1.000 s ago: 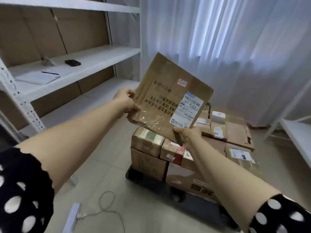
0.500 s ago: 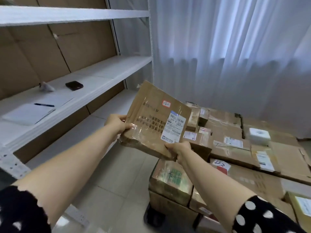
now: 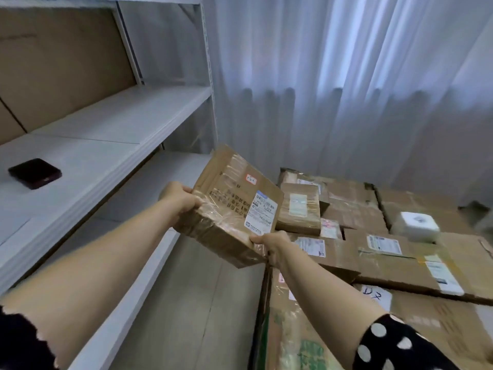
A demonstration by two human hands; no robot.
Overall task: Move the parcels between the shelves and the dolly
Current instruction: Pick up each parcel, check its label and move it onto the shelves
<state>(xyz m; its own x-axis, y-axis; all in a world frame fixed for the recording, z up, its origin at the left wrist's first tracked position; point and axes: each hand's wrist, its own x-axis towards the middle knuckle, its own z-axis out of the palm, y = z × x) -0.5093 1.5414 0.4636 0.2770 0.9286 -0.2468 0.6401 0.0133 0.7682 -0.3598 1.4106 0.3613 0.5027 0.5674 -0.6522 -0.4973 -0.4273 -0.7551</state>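
I hold a flat brown cardboard parcel (image 3: pixel 234 206) with a white shipping label and a small red-edged sticker, tilted up in the air between the shelf unit and the stacked parcels. My left hand (image 3: pixel 180 200) grips its near left corner. My right hand (image 3: pixel 272 243) grips its lower right corner, thumb on top. Several taped cardboard parcels (image 3: pixel 373 236) are piled at the right, hiding the dolly beneath them. The white metal shelves (image 3: pixel 114 134) stand at the left, with the middle board level with the parcel.
A dark phone-like object (image 3: pixel 34 173) lies on the middle shelf at the left. A small white box (image 3: pixel 416 225) sits on top of the pile. A white curtain (image 3: pixel 346 76) hangs behind. A lower shelf board (image 3: pixel 170 182) runs under the held parcel.
The view has moved closer to the shelves and the pile. Both hands have carried the parcel lower and tilted it flatter, near the shelf's right end. The notebook and pen have left the view.
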